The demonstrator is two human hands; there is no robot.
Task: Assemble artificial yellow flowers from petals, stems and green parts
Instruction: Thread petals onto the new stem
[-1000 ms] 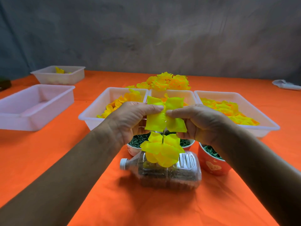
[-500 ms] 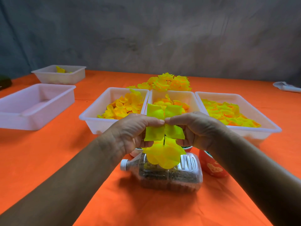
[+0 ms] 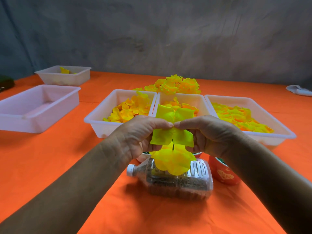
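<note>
Both the left hand [image 3: 138, 134] and the right hand [image 3: 209, 132] pinch a yellow petal piece [image 3: 172, 125] between thumb and forefinger tips, centred just above the stem [image 3: 173, 146] and lower petal layer [image 3: 172, 162]; next, seemingly, threading it straight down.

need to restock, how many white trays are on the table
5: three side by side behind the hands, left, middle, right; two at far left, near, far.
</note>
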